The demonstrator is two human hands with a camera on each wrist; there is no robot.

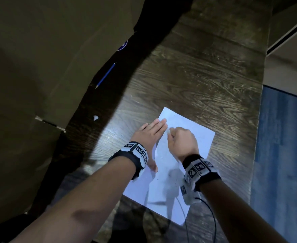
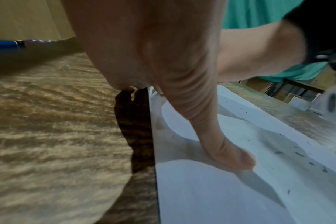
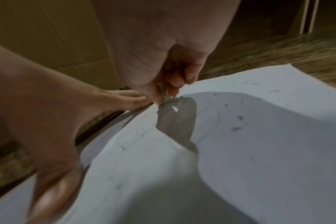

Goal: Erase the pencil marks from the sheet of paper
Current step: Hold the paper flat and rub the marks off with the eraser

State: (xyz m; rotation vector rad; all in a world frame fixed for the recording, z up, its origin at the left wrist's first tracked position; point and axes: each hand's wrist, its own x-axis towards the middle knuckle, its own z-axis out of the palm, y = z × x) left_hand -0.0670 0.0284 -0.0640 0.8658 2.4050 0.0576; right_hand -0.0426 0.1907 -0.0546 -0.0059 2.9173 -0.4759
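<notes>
A white sheet of paper [image 1: 193, 137] lies on the wooden table [image 1: 205, 76], faint pencil lines and dark eraser crumbs [image 3: 237, 128] scattered over it. My left hand [image 1: 149, 132] lies flat with straight fingers on the sheet's left edge, its thumb [image 2: 232, 154] pressing the paper [image 2: 211, 197]. My right hand [image 1: 181, 139] is curled into a fist and pinches a small pale eraser [image 3: 163, 92] between thumb and fingertips, its tip down on the paper [image 3: 259, 151] close to the left hand's fingertips [image 3: 138, 100].
A blue pencil [image 1: 106, 75] lies on the table at the far left, beside a large cardboard box [image 1: 47, 58]. A small white scrap [image 1: 95, 118] sits left of the sheet. The table's right edge drops to a blue floor [image 1: 284, 146]. A black cable [image 1: 212, 218] trails from my right wrist.
</notes>
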